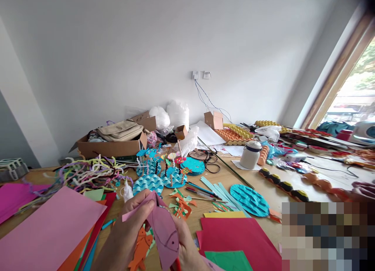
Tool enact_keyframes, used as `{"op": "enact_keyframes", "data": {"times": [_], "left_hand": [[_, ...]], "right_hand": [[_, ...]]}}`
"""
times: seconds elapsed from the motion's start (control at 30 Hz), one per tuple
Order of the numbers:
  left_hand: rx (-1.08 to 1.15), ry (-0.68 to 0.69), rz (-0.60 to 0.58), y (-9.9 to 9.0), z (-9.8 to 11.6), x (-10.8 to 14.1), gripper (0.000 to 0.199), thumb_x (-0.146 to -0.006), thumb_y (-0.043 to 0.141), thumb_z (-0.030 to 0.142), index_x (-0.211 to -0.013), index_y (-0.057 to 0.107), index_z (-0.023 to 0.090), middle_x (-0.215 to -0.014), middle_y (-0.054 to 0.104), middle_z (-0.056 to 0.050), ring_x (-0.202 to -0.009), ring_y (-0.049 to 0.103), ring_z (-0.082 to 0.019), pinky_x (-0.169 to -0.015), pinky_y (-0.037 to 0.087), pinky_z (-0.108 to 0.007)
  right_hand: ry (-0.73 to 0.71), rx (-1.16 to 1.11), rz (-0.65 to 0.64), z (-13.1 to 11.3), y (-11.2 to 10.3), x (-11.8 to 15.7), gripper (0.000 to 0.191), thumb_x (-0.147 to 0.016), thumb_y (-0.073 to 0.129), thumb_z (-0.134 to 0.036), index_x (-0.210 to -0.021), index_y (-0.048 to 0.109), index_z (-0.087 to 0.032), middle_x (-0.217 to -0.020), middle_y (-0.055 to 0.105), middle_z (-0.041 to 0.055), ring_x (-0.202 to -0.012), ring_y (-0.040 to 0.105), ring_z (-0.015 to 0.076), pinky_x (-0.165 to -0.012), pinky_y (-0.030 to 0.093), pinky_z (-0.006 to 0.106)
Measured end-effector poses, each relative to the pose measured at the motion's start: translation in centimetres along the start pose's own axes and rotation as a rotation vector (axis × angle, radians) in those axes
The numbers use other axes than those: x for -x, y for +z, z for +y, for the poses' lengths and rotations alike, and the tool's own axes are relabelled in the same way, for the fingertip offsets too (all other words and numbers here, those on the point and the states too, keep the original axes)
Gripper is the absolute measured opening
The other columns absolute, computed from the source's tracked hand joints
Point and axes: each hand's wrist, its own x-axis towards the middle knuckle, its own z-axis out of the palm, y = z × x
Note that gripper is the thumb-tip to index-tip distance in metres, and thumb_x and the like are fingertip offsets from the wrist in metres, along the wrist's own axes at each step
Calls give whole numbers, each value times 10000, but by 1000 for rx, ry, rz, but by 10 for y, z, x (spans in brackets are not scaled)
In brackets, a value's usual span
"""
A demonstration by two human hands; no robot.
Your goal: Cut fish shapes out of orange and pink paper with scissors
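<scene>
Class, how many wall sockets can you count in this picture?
2: the left socket and the right socket, side by side on the wall. Others may be hidden behind the piled things.

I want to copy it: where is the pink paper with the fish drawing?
In the head view, the pink paper is low, just left of centre, held in the left hand beside the right hand, with orange paper fish to its left.

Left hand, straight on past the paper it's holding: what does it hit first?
Past the pink paper with the fish drawing, the left hand seems to line up with the blue wave-patterned disc. Height is unclear; it might pass over.
</scene>
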Motion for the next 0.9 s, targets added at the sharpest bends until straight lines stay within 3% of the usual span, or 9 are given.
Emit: {"op": "enact_keyframes", "data": {"times": [0.2, 0.43, 0.63, 0.9], "left_hand": [[-40, 19, -62, 0, 2, 0, 123, -637, 659, 300, -573, 623, 201, -515, 536, 34, -498, 488, -118, -476, 401, -196], [-28, 13, -68, 0, 2, -1, 136, -650, 665, 322, -589, 633, 205, -491, 509, 41, -493, 490, -118, -473, 398, -196], [-6, 6, 18, 0, 0, 1, 131, -602, 705, 337, -638, 658, 221, -470, 528, 41, -504, 537, -156, -486, 429, -233], [-1, -50, 20, -6, -7, -2, 171, -586, 746, 345, -666, 671, 214, -562, 593, 11, -545, 553, -164, -500, 445, -244]], "right_hand": [[27, -8, -41, -1, 0, -3, 489, -663, 657, -651, -789, 726, -184, -740, 662, 76, -915, 605, 292, -854, 486, 361], [18, 3, -32, -1, 0, -2, 511, -639, 668, -661, -833, 733, -193, -751, 665, 81, -892, 602, 299, -716, 520, 316], [5, 49, 17, 2, 0, 5, 514, -639, 687, -641, -900, 725, -200, -764, 654, 75, -875, 582, 294, -752, 516, 337], [7, 35, 36, 5, 2, 5, 486, -727, 624, -621, -925, 719, -187, -798, 658, 75, -854, 588, 263, -744, 515, 307]]}}
